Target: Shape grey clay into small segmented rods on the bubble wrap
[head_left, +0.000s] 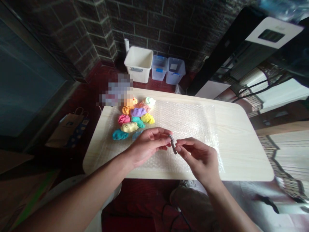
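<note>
Dark brick wall (147,19) at the back, reddish floor, a white bin (138,64) and two clear bins, one left (159,69) and one right (175,69), lined up beyond the worktop (236,129). Paper bag (64,130) on the floor, left side. On the pale worktop I've got a sheet of bubble wrap (185,120).

Thin dark strip (173,146) is up over the near half of the wrap, between the two hands. Left hand (151,143) has it pinched at the upper end, thumb against fingers. Right hand (200,158) is at its lower part, thumb and index tips nearly together; can't tell from here if they're touching the strip or just beside it.

Soft lumps sit bunched on the left of the wrap: teal (120,134), cream (129,127), pink (124,120), green (137,121), purple (138,111), yellow (148,118), more behind. A blue one (137,135) is partly hidden by the left hand.

Progress, my call: early. One strip is drawn out long and thin, upper end looks ridged; too small to say if it's finished. The coloured lumps look unworked, neither hand gripping any, so they'd count as left.
</note>
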The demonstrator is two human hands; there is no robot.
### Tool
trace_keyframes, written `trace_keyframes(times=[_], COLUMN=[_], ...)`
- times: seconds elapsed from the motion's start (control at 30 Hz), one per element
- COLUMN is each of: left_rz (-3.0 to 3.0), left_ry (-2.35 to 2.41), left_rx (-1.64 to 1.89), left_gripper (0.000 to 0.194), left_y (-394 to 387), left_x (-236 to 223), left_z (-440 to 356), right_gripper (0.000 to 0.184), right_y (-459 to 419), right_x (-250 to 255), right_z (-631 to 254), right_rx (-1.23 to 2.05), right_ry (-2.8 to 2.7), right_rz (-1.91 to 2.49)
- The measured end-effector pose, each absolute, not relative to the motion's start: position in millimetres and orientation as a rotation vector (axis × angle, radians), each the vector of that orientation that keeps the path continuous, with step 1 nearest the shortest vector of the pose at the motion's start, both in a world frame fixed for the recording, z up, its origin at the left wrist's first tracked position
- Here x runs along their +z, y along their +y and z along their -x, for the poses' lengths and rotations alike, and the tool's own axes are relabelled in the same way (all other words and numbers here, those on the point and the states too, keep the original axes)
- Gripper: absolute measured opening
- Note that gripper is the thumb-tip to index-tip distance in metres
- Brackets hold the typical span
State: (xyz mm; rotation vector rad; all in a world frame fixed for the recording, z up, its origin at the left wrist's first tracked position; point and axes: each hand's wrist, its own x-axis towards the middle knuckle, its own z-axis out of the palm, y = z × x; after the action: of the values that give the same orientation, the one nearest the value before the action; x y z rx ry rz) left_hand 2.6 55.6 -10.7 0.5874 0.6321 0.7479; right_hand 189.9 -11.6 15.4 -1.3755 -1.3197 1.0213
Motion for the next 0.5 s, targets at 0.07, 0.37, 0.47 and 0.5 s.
trace_keyframes(times=[0.07,0.37,0.47,0.5], left_rz=[-0.632,-0.954,-1.256,-1.396], left_ry=[0.646,0.720,0.827,0.880], left_rx=[0.762,0.768,0.857,0.907], left_gripper=[0.028,0.027,0.023,0.020], left_y=[55.1,54.3,57.2,58.4], left_x=[-11.5,-15.7,-13.6,-12.8], left_z=[-3.3,-4.0,1.5,4.1], right_gripper=[0.009,0.020,0.019,0.020], right_y=[-13.3,-8.5,-4.3,-2.6], right_x=[13.8,5.8,-0.5,-4.0], right_z=[-188.1,-188.7,-198.0,-202.6], right_rx=[0.982,1.070,0.986,0.941], right_ry=[-1.341,-1.299,-1.328,-1.345], right_rz=[1.393,1.456,1.511,1.544])
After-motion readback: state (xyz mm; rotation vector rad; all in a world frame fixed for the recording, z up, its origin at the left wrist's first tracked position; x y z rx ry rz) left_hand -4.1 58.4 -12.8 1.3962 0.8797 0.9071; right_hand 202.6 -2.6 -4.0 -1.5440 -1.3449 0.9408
